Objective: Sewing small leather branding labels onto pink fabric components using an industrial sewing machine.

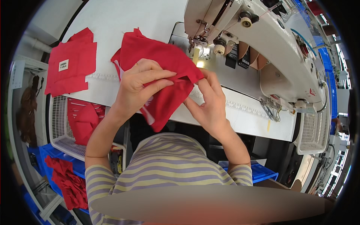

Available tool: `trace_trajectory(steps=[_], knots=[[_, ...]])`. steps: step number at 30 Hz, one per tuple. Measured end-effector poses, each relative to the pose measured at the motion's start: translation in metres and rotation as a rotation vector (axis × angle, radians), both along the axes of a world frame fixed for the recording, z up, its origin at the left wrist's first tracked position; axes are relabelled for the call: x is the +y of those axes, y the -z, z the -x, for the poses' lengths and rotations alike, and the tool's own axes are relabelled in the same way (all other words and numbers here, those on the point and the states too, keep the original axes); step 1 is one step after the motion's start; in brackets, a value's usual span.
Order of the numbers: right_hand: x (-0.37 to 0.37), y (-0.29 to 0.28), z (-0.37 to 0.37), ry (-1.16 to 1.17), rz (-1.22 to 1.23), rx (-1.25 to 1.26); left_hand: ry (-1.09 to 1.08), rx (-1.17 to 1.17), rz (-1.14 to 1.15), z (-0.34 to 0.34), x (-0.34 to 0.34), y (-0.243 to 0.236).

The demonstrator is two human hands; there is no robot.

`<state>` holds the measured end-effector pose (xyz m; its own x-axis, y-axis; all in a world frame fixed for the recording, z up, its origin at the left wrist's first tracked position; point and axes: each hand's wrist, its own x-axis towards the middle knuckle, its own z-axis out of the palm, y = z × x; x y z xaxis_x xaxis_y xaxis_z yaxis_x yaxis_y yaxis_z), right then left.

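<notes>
A piece of red fabric (157, 52) hangs between my two hands, above the front of the sewing table. My left hand (144, 80) pinches it near the middle, thumb and forefinger pressed together on a fold. At the cloth's right corner, my right hand (208, 101) grips the edge between fingers and thumb. A pale strip shows along the left and lower edges of the cloth. Just beyond my right hand stands a white sewing machine (296, 56), its needle area (198, 43) apart from the fabric.
A stack of red fabric pieces (80, 60) with a white label lies on the table's left. Below it, a white plastic basket (58, 112) holds red cloth; more red fabric (67, 183) sits in a blue crate. Small snips (267, 108) and another basket (313, 131) are at right.
</notes>
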<state>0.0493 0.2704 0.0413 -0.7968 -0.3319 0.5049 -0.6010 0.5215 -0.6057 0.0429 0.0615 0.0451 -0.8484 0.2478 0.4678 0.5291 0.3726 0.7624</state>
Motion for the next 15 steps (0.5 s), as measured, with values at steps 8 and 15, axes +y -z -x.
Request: trace_trajectory(steps=[8, 15], knots=[[0.008, -0.012, 0.012, -0.219, -0.125, -0.011, 0.067, 0.123, 0.185, 0.010, -0.014, -0.002], [0.011, -0.012, 0.009, -0.182, 0.019, -0.164, 0.134, -0.329, -0.158, 0.012, -0.011, -0.012]])
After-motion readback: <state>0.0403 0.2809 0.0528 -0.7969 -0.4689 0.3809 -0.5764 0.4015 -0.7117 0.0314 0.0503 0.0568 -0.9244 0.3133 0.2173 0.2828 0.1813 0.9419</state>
